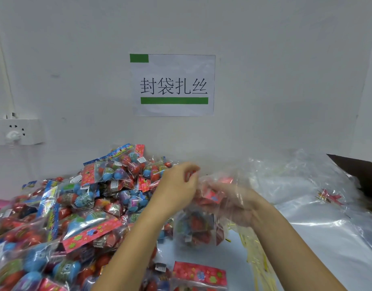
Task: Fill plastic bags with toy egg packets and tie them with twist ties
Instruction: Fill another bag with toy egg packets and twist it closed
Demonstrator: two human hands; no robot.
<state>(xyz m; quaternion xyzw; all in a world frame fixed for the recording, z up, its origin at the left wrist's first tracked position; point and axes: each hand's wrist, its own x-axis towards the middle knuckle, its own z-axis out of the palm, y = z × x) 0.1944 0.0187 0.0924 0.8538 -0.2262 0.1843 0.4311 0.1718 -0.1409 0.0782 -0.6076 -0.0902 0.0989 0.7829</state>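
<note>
Your left hand [176, 185] pinches the mouth of the clear plastic bag [198, 225] of toy egg packets while your right hand [236, 203] grips its neck, gathering it for tying; yellow twist ties [255, 252] wait beside on the desk [319, 255].

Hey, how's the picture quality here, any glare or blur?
Head view: light is even and soft; glare streaks the clear plastic bags on the right; both the left hand and right hand look slightly motion-blurred; wide-angle bending shows at the edges.
</note>
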